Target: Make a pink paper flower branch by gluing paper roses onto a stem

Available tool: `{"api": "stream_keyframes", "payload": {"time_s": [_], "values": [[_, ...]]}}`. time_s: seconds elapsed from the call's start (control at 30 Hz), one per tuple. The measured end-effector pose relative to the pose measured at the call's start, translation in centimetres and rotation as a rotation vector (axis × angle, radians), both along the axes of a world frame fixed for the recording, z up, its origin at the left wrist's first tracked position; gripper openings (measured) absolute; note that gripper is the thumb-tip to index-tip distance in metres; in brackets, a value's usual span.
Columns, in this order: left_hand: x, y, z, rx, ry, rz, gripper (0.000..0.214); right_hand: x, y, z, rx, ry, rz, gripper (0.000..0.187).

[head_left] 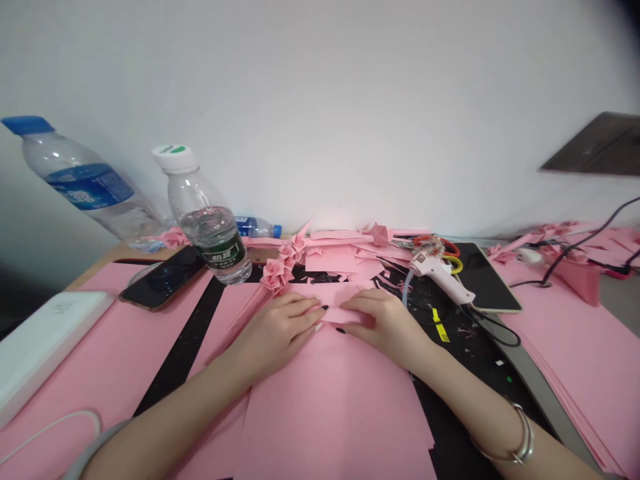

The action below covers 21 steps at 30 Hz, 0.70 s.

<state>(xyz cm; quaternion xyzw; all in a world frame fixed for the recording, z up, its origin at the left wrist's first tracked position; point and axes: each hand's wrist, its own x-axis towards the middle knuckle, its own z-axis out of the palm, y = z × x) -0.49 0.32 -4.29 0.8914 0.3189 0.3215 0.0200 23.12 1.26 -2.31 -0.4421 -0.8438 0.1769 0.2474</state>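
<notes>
A small piece of pink paper (336,295) lies at the top of a stack of larger pink sheets (335,407), and both my hands are on it. My left hand (285,323) has its fingers together, pressed along the left side and lower edge of the piece. On the other side, my right hand (385,323) grips the right end between thumb and fingers. The lower edge of the piece looks folded or raised; the exact fold is partly hidden by my fingers. Just beyond my left hand lie pink folded paper roses (277,273).
A water bottle (213,227) and a larger blue-capped bottle (95,177) stand at left, near a phone (165,277) and a white box-shaped device (50,347). To the right are a glue gun (443,277), a dark tablet (485,277), cables and more pink sheets (585,353).
</notes>
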Motion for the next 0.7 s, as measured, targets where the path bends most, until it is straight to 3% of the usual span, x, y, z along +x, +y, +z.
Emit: {"api": "stream_keyframes", "payload": {"time_s": [0.17, 0.4, 0.7], "values": [[-0.02, -0.14, 0.36, -0.011, -0.020, 0.026, 0.027, 0.04, 0.00, -0.21, -0.010, 0.032, 0.005, 0.014], [-0.33, 0.09, 0.64, 0.096, -0.020, 0.100, 0.023, 0.15, -0.01, 0.29, 0.030, 0.087, 0.055, 0.016], [-0.73, 0.33, 0.61, -0.012, -0.034, 0.021, 0.028, 0.54, -0.15, -0.33, 0.099, 0.055, 0.046, 0.014]]}}
